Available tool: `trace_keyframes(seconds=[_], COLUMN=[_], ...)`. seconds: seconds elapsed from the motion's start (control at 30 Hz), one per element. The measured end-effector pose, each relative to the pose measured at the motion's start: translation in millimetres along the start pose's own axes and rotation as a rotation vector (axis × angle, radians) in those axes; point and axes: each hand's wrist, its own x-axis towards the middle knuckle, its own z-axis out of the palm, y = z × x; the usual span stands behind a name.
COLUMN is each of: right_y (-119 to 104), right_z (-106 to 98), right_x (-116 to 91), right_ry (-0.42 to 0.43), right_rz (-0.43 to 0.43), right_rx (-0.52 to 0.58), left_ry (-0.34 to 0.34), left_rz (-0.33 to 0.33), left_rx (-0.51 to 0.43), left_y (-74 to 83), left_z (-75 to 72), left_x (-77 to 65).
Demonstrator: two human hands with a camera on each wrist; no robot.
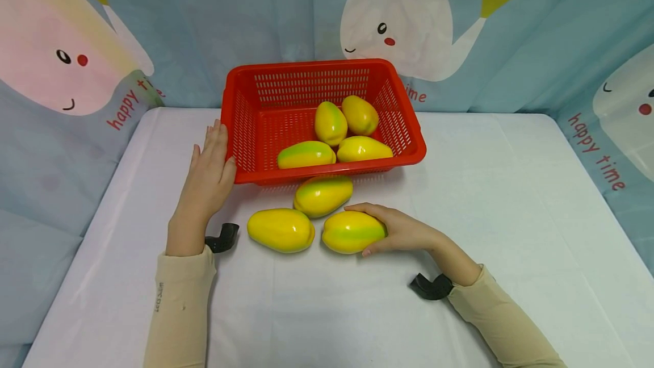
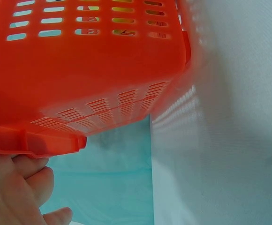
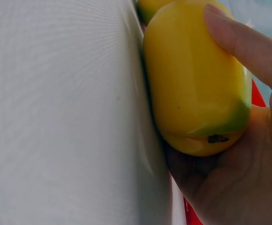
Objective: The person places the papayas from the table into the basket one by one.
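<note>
My right hand (image 1: 403, 230) grips a yellow-green papaya (image 1: 352, 233) by its right end, thumb on the near side and fingers on the far side. In the right wrist view, the thumb (image 3: 244, 44) lies along the papaya (image 3: 197, 84), close over the white cloth. Two more papayas lie nearby, one to its left (image 1: 281, 230) and one behind (image 1: 323, 195), by the basket's front. My left hand (image 1: 206, 175) rests with extended fingers against the left side of the red basket (image 1: 327, 175). In the left wrist view, its fingers (image 2: 40, 183) show just below the rim.
Several papayas (image 1: 330, 124) lie inside the basket, mostly toward its right and front. The basket stands at the back of the white-covered table (image 1: 317, 311), before a blue whale-print curtain (image 1: 204, 27). Black wrist-worn pieces (image 1: 223, 238) sit at both sleeves.
</note>
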Motion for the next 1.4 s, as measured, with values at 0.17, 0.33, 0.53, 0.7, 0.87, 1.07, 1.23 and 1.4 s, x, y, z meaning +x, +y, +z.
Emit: trace_keyframes(seconds=[0.17,0.33,0.53,0.7,0.87,1.07,1.23,1.4], right_y=[0.5,0.6,-0.9,-1.4,-1.8,-1.0,-0.6,-0.6], right_z=[0.1,-0.1,-0.7,-0.6,-0.8,-0.3,-0.2,-0.3], right_x=[-0.1,0.1,0.2,0.1,-0.1,0.4,0.6,0.6], right_ry=[-0.002,-0.003,0.0,-0.001,-0.001,0.0,0.002,0.004], right_rz=[-0.003,-0.003,-0.008,-0.005,-0.011,-0.015,-0.011,-0.01], right_rx=[0.004,0.0,0.002,0.007,0.015,0.015,0.013,0.008], left_ry=[-0.004,-0.003,-0.003,-0.001,0.005,0.01,0.007,0.002], left_rz=[-0.003,-0.009,-0.008,-0.004,-0.003,-0.005,-0.009,-0.011], left_rx=[0.001,0.003,-0.001,-0.001,-0.002,0.006,0.006,0.007], left_y=[0.3,0.6,0.1,-0.1,0.1,-0.1,0.7,1.3], left_z=[0.2,0.4,0.0,0.5,0.6,1.0,0.3,-0.1], left_x=[-0.3,-0.4,0.1,0.1,0.0,0.2,0.4,-0.1])
